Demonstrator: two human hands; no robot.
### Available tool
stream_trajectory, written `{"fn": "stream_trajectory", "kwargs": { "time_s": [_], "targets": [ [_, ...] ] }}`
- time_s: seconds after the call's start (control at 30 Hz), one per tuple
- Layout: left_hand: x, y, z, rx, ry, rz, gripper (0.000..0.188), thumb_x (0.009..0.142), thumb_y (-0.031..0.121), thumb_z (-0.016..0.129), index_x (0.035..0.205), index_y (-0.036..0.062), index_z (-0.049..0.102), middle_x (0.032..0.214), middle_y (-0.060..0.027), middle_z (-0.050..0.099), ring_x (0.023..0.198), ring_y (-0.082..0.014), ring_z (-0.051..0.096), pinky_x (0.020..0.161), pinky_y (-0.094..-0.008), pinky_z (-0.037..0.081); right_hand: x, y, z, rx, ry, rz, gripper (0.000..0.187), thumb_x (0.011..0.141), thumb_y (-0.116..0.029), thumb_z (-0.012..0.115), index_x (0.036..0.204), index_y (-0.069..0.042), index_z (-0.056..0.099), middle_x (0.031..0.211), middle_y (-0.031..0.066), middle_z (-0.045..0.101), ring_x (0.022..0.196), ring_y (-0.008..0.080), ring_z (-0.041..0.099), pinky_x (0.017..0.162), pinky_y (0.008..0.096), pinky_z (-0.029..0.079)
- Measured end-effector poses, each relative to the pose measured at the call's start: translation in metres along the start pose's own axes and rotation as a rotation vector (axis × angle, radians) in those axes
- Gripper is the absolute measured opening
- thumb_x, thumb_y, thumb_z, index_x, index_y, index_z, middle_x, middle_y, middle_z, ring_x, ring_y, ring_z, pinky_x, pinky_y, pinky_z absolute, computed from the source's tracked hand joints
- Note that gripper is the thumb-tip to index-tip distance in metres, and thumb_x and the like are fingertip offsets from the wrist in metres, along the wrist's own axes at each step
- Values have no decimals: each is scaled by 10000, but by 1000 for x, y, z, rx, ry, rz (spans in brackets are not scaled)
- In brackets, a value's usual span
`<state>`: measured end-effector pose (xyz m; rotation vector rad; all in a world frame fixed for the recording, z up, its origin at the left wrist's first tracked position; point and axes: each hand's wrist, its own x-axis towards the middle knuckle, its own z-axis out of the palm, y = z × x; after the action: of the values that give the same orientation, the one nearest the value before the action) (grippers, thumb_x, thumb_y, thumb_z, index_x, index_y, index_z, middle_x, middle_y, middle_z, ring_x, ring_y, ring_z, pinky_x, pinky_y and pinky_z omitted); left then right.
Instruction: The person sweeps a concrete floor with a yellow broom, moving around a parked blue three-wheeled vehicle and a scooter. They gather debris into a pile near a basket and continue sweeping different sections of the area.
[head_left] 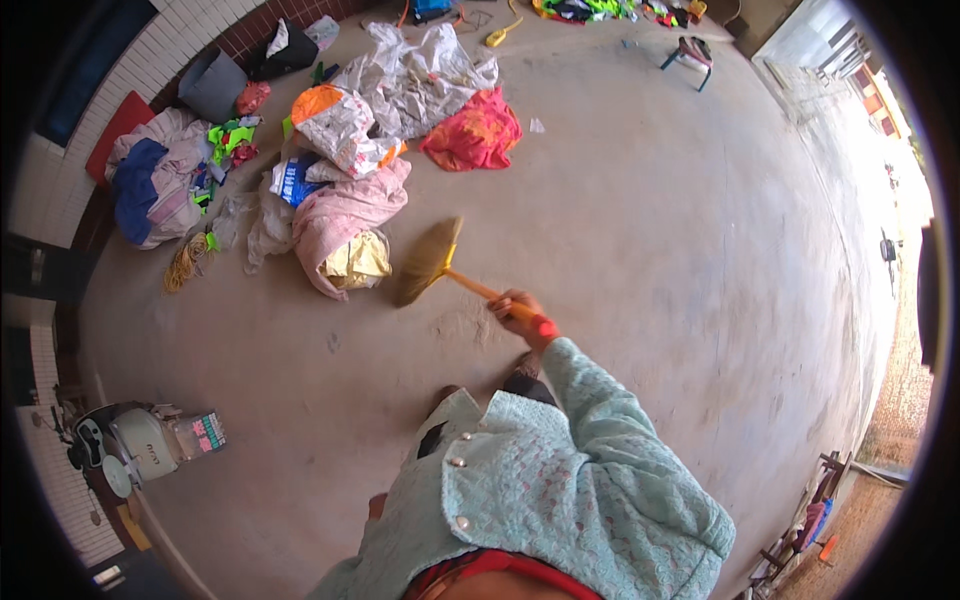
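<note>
My right hand (516, 306) is closed around the orange handle of a broom (428, 262). The broom's fan-shaped straw head is slightly blurred and is over the concrete floor, tilted to the left. Just left of the bristles lies a pink cloth (345, 215) bundled with a shiny gold sheet (358, 260). A small patch of skin beside my jacket looks like part of my left hand (378, 505); its fingers are hidden. My feet stand behind the broom.
Plastic sacks (345, 125), a silver sheet (415, 80) and a red cloth (475, 132) lie ahead. A heap of fabric (155, 185) sits by the left wall. A small stool (690, 58) stands far right, and a scooter (145, 440) is parked at left.
</note>
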<state>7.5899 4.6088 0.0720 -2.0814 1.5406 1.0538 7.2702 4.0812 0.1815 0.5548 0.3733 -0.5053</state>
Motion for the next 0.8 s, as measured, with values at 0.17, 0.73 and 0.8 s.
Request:
{"fn": "stream_trajectory", "kwargs": {
  "time_s": [0.17,0.73,0.8],
  "targets": [
    [15,94,-125,-563,43,-127,178,723,174,496,823,32,537,659,-82,514,568,-224,534,493,-366,475,-103,-47,-53,14,-21,-135,209,724,10,403,893,80,302,697,77,376,471,72,401,396,155,385],
    [106,227,-314,-1121,45,-283,321,782,151,473,1067,8,437,702,-67,478,452,-123,485,406,-272,456,-364,-36,-43,49,261,-734,188,700,21,408,867,64,334,689,95,423,457,60,393,389,155,367],
    [106,235,-315,-1103,46,-310,326,777,149,473,1068,7,437,699,-69,476,450,-127,484,407,-278,458,-363,-32,-27,-52,307,-740,229,706,28,427,914,28,331,703,96,436,457,58,388,389,154,358]
  ]
}}
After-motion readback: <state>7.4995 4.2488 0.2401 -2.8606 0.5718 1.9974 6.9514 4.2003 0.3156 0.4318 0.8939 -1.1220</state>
